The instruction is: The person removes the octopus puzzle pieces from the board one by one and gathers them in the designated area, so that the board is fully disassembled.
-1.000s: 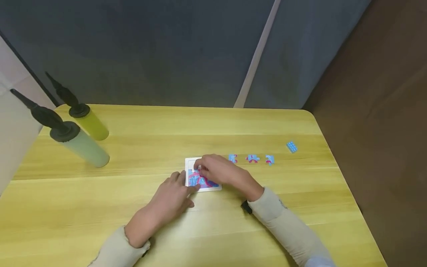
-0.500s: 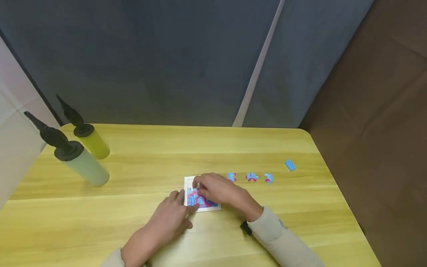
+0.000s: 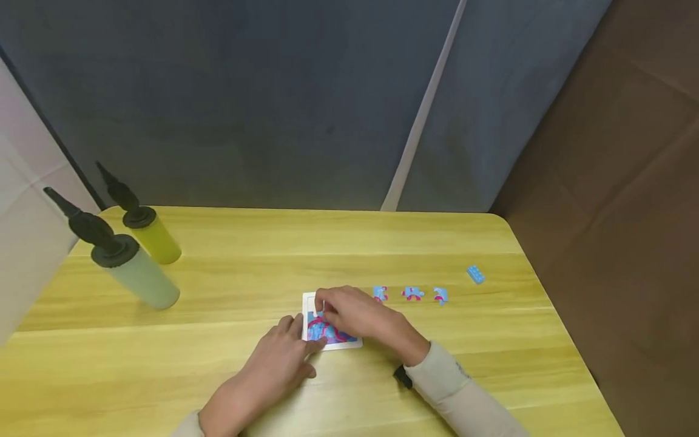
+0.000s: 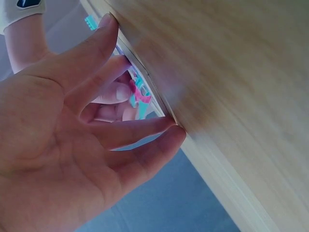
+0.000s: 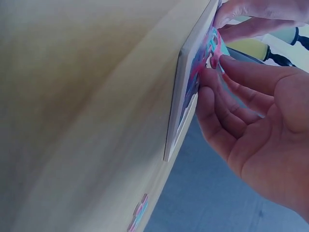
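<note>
A small jigsaw puzzle with a white frame lies on the table, its lower part filled with blue, pink and purple pieces. My left hand rests at the frame's left side and near corner, fingers spread and fairly straight. Over the upper part of the puzzle, my right hand pinches a teal and pink jigsaw piece between thumb and fingers, tilted up from the board in the right wrist view. In the head view that hand mostly hides the piece and the frame's upper right.
Right of the frame, three loose jigsaw pieces lie in a row. Beyond them is a blue toy brick. Two hand pumps, one pale green and one yellow, with black tops, stand at the table's left. A dark curtain hangs behind.
The head view has tilted up, so everything sits lower in it. Both hands stay at the puzzle; the right fingers shift only slightly over its upper left part.
</note>
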The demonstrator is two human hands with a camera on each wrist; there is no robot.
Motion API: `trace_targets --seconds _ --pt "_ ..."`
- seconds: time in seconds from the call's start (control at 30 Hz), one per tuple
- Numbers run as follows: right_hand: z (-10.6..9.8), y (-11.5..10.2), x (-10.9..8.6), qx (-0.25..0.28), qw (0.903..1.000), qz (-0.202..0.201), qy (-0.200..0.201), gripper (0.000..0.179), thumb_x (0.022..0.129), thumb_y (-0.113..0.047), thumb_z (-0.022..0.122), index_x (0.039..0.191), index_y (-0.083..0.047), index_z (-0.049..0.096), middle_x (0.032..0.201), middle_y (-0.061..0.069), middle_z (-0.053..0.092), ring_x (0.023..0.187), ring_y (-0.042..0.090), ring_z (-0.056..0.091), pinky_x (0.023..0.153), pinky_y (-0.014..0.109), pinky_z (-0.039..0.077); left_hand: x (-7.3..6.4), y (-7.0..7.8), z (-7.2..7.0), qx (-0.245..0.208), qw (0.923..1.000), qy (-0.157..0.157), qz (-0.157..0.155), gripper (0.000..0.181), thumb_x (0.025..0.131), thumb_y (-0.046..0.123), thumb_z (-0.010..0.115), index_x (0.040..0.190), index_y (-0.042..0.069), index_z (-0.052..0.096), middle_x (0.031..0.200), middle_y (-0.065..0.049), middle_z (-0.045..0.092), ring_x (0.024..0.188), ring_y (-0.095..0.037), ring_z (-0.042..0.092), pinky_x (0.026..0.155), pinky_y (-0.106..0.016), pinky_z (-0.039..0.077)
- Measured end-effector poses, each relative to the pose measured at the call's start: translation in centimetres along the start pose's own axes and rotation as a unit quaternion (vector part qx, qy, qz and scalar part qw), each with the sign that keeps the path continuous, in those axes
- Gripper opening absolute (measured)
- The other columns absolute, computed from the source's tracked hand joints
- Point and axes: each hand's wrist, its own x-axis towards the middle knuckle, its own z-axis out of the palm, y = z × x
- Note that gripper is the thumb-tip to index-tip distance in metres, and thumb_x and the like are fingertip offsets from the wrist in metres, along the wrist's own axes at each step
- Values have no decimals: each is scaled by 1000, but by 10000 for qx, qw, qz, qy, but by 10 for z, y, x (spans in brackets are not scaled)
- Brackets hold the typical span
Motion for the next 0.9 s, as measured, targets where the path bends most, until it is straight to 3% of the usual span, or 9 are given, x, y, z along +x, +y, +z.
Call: trace_targets --seconds 0.2,0.5,0.9 --pt "-2 0 0 149 9999 -68 12 5 103 -13 62 102 -17 63 75 -9 55 66 6 49 63 20 42 1 0 -1 54 10000 -23 71 46 74 34 91 116 20 81 112 -21 67 98 -32 59 80 -43 59" --pt "-18 4 -2 345 9989 -10 321 5 104 -15 61 107 -14 64 94 -3 68 74 10 57 69 22 49 5 -4 -10 38 9998 -210 -51 45 76 32 90 118 20 80 122 -28 65 106 -38 61 86 -47 60" --pt "-32 20 -25 532 9966 143 611 8 104 -15 60 109 -14 67 97 -2 71 83 12 61 76 26 52 3 0 -6 -158 9994 -280 -132 45 77 30 90 119 17 79 112 -25 65 100 -35 59 81 -45 59"
